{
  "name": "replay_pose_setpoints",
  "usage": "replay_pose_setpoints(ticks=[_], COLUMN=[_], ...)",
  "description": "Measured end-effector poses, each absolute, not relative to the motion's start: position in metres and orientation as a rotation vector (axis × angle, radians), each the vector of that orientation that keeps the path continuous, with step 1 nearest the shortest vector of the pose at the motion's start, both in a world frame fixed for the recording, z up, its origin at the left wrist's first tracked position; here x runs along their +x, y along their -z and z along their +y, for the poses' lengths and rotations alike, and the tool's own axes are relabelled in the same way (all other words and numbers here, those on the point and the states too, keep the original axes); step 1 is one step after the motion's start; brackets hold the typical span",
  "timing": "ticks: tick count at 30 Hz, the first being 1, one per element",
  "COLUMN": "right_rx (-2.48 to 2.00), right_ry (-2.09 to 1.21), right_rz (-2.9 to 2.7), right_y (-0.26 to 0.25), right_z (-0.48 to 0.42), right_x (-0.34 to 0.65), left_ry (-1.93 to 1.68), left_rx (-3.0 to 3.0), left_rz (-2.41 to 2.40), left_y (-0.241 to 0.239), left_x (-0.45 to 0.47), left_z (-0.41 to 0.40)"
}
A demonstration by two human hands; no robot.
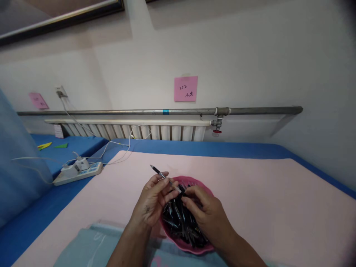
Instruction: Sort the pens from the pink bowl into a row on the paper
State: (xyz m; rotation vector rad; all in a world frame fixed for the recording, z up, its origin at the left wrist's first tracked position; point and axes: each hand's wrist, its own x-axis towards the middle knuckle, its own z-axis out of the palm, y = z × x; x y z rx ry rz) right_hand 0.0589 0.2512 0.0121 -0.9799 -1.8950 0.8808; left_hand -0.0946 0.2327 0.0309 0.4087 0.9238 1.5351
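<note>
A pen [161,174] with a black grip and clear barrel is held by my left hand [152,196], its tip pointing up and to the left. Thumb and fingers pinch the barrel. My right hand [207,211] is closed in a pinch close to the pen's rear end; a small dark piece shows at its fingertips, too hidden to name. Beneath both hands sits a pink basket [191,252] with a scalloped rim. It holds many black pen parts [180,222], some with clips like pen caps.
Pale pink sheeting [264,193] covers the blue table [230,148]. A power strip [91,170] with plugs and white cables lies at left. Light blue cloth [89,244] is at the near edge. Behind stand a radiator [167,132] and a metal pipe [125,112].
</note>
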Motion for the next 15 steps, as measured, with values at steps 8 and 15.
replay_pose_setpoints(ticks=[8,15], right_rx=[-0.976,-1.011], right_ry=[-0.894,-0.823], right_rz=[-1.870,-1.874], right_y=[-0.013,-0.008], right_z=[0.250,0.249], right_x=[0.062,0.063], left_ry=[-1.550,-1.563], left_rx=[0.447,0.499], left_rz=[0.910,0.928], left_y=[-0.025,-0.025], left_x=[-0.084,-0.080], left_z=[0.231,0.231])
